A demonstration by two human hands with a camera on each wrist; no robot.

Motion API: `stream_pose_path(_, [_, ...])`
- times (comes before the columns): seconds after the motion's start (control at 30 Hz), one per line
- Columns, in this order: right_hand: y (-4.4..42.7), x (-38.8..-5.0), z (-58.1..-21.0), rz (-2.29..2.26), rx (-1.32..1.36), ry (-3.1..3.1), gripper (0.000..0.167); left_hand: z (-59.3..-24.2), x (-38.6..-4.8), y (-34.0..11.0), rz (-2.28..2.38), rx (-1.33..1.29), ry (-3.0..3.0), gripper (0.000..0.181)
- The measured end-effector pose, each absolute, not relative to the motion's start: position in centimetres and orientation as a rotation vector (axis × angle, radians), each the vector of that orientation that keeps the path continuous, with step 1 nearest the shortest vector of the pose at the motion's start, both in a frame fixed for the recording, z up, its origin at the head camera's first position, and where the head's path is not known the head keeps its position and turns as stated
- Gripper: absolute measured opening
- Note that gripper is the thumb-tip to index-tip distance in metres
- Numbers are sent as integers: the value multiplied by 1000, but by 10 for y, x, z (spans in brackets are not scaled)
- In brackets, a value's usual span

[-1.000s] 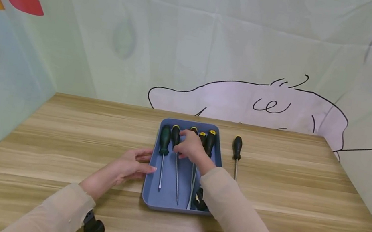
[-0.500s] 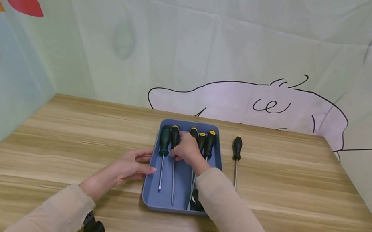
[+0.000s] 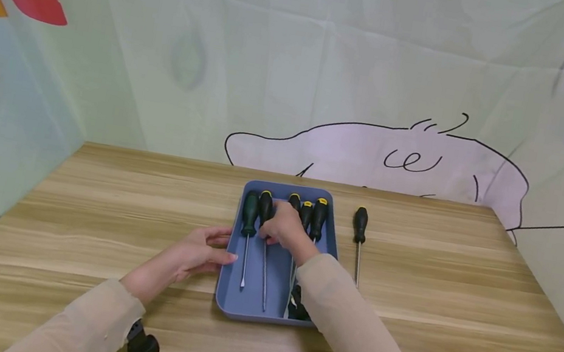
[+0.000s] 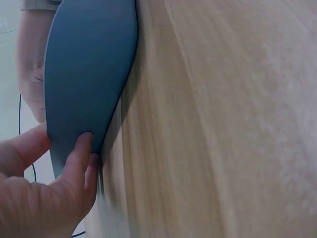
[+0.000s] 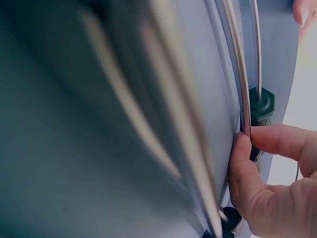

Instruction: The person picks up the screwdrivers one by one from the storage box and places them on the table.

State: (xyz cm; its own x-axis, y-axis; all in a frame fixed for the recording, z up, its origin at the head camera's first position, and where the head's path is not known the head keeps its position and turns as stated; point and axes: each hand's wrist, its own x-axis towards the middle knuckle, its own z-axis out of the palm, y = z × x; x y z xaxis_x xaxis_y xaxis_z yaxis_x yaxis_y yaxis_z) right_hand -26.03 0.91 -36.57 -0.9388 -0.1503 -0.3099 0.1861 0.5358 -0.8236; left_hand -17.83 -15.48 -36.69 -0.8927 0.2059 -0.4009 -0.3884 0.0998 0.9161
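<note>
The right hand (image 3: 285, 226) pinches a black screwdriver (image 3: 266, 204) between finger and thumb, about where handle meets shaft, while the left hand (image 3: 200, 252) grips the tray's left wall, thumb over the rim and fingers against the outside. Beneath everything lies the wood-grain desk (image 3: 106, 203), with the blue tray (image 3: 245, 302) on it, its length running away from the person. The pinched screwdriver is inside the tray, second from the left, just beside a green-handled screwdriver (image 3: 251, 211). Its yellow-ended handle points to the far wall and its tip to the near one; the long axis follows the tray's length, slanting slightly rightward toward the tip. Three more yellow-capped screwdrivers (image 3: 319, 216) lie to its right, and another screwdriver (image 3: 360, 225) lies on the desk right of the tray. Some small dark items (image 3: 297, 307) sit in the near right corner, too covered by the sleeve to identify. The step in hand appears to be handling this one screwdriver within the row; the next move seems to call for a steady tray and a little turn to straighten the shaft before the pinch eases.
</note>
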Motion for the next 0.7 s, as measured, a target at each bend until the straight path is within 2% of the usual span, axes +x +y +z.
stream_pose_path(0.4, [13, -263, -361, -1542, 152, 2195, 68, -365, -179, -154, 1842, -177, 1956, 68])
stream_pose_path(0.7, [13, -267, -358, -1635, 213, 2001, 70, -365, -178, -154, 1850, -167, 1952, 67])
